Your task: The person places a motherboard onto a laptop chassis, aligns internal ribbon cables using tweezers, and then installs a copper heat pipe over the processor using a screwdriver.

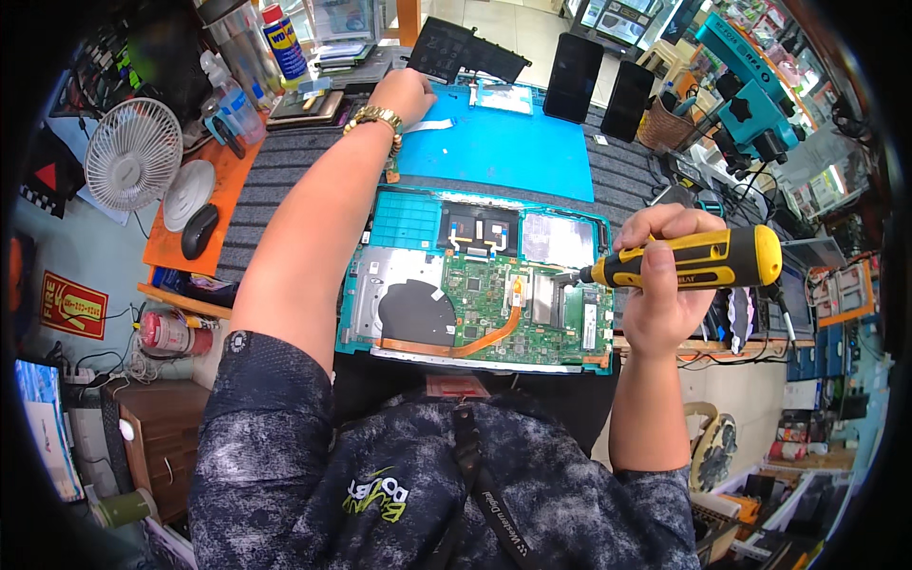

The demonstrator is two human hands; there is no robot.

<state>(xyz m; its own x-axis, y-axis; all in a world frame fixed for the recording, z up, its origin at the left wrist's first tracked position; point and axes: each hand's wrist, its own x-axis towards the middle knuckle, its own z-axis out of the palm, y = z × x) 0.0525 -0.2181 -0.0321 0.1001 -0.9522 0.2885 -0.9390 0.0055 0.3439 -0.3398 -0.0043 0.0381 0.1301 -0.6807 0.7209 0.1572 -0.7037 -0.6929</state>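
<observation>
My right hand (667, 294) is wrapped around a yellow and black screwdriver (698, 258), held almost level with its tip toward the left. That tip is over the right part of an opened laptop base (475, 275), near its green circuit board (480, 302) and copper heat pipe (494, 334). My left arm stretches to the far left edge of a blue work mat (503, 152). There my left hand (403, 97) is beside a black laptop battery (464, 52); its fingers are mostly hidden. A small white ribbon cable (429, 125) lies by the left wrist.
Two dark phones (572, 78) stand behind the mat. A white fan (133, 154), a computer mouse (199, 231) and a spray can (284, 43) are on the left. A teal microscope stand (750, 90) rises at the far right, near a woven basket (663, 125).
</observation>
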